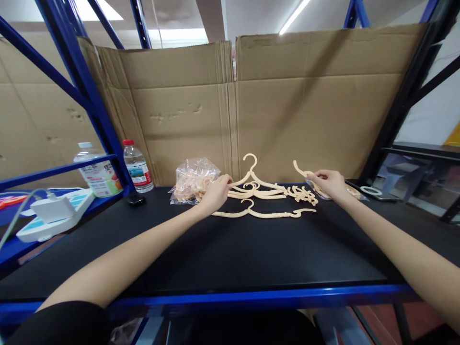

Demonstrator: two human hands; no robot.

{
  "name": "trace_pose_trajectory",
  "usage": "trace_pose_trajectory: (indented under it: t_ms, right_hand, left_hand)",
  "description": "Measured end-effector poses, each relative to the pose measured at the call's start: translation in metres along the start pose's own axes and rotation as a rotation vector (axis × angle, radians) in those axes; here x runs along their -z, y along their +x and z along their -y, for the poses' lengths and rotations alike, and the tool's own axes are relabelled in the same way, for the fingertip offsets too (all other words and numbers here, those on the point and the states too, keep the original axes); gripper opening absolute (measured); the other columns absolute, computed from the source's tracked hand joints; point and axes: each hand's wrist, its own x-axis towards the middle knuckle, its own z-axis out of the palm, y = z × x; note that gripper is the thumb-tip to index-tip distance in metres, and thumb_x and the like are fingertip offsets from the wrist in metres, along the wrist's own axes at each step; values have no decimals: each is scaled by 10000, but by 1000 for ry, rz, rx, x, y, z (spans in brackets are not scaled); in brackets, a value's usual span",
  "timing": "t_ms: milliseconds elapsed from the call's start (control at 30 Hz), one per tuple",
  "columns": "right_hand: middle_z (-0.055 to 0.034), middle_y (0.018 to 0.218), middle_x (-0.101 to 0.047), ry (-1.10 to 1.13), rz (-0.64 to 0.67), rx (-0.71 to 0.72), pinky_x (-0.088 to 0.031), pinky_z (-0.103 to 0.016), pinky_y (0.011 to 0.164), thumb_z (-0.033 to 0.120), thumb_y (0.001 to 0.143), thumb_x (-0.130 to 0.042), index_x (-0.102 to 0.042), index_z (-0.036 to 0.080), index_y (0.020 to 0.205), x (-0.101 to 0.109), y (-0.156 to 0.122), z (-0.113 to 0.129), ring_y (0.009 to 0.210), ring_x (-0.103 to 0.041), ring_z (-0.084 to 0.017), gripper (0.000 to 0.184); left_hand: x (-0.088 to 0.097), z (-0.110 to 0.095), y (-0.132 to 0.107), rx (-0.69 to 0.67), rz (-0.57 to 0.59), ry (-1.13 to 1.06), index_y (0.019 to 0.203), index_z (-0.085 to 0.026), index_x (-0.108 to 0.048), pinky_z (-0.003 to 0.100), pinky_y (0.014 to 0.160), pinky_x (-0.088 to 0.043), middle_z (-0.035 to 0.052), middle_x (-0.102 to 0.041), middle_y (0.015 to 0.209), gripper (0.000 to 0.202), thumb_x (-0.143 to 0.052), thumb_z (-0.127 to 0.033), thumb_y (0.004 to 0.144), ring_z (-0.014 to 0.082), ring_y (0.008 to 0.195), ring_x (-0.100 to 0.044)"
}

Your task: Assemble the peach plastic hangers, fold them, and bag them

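My left hand (217, 192) is closed on the left end of a beige plastic clothes hanger (264, 183), whose hook points up. More beige hangers lie beneath it, partly hidden. Nearer to me, another hanger (235, 215) lies flat, with a curved end piece at its right. My right hand (329, 183) pinches a curved beige hanger piece (301, 169) above the table, the rest of it covered by my fingers. Between my hands lies a small heap of beige hook-shaped parts (304, 195). A clear plastic bag (190, 178) of beige parts sits left of my left hand.
Another bag of beige parts (352, 191) lies behind my right hand, beside a phone-like dark device (386, 196). A red-capped water bottle (137, 167), a larger bottle (98, 172) and a power strip (53, 218) stand left. A cardboard wall (323, 120) closes the back.
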Motion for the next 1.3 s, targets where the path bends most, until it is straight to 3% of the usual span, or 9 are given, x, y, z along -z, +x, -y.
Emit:
trace_pose_trajectory:
  t_ms: [167, 267, 367, 467, 667, 1000, 1133, 1300]
  right_hand:
    - [-29, 623, -638, 560, 400, -25, -430, -239, 473, 531, 650, -714, -533, 184, 726, -4, -40, 30, 494, -557, -118, 399]
    - [-22, 643, -655, 714, 605, -99, -481, -234, 505, 476, 646, -765, -508, 186, 770, -8, -62, 38, 536, -605, -123, 408]
    - [-6, 641, -653, 777, 725, -120, -491, -218, 514, 430, 715, -740, -509, 186, 828, -8, -70, 41, 551, -618, -117, 355]
    - [-15, 676, -666, 812, 751, -139, -511, -225, 549, 425, 747, -717, -532, 182, 858, -5, -68, 40, 580, -633, -120, 325]
    - [-49, 786, -689, 819, 806, -210, -525, -242, 629, 368, 681, -777, -586, 159, 824, -1, -64, 36, 701, -657, -140, 317]
    - [8, 685, -603, 942, 1002, -275, -499, -219, 638, 279, 679, -788, -620, 147, 770, -1, -66, 35, 646, -567, -86, 231]
    - [-39, 855, -657, 940, 1059, -335, -526, -288, 726, 282, 711, -763, -573, 154, 742, 0, -68, 37, 807, -628, -148, 231]
    - [-87, 973, -675, 896, 1051, -398, -528, -267, 693, 274, 729, -746, -558, 148, 749, 0, -69, 37, 829, -646, -158, 227]
  left_hand:
    - [18, -17, -35, -55, -20, -202, 1040, -176, -493, 329, 788, -461, 41, -577, 890, 191, -387, -115, 892, 175, 812, -567]
    - [21, -24, -59, -61, 51, -269, 1067, -187, -496, 309, 773, -474, 39, -548, 891, 229, -337, -130, 912, 160, 798, -573]
    - [19, -27, -75, -23, 117, -304, 1030, -192, -493, 284, 732, -484, 37, -535, 907, 204, -323, -156, 922, 143, 751, -574]
    - [15, -26, -79, -3, 147, -305, 981, -197, -476, 268, 682, -479, 31, -531, 913, 174, -325, -152, 908, 130, 693, -559]
    - [9, -18, -78, 29, 187, -243, 927, -208, -462, 287, 693, -445, 20, -564, 884, 131, -376, -134, 860, 172, 778, -562]
    - [7, -17, -78, 93, 203, -344, 915, -196, -469, 297, 706, -428, 28, -582, 837, 111, -380, -166, 857, 184, 768, -569]
    - [7, -17, -77, 98, 205, -364, 912, -195, -469, 297, 704, -432, 29, -587, 836, 107, -380, -171, 859, 183, 766, -575]
    - [7, -17, -78, 101, 204, -378, 908, -194, -471, 298, 710, -437, 30, -589, 842, 102, -387, -169, 857, 185, 778, -584]
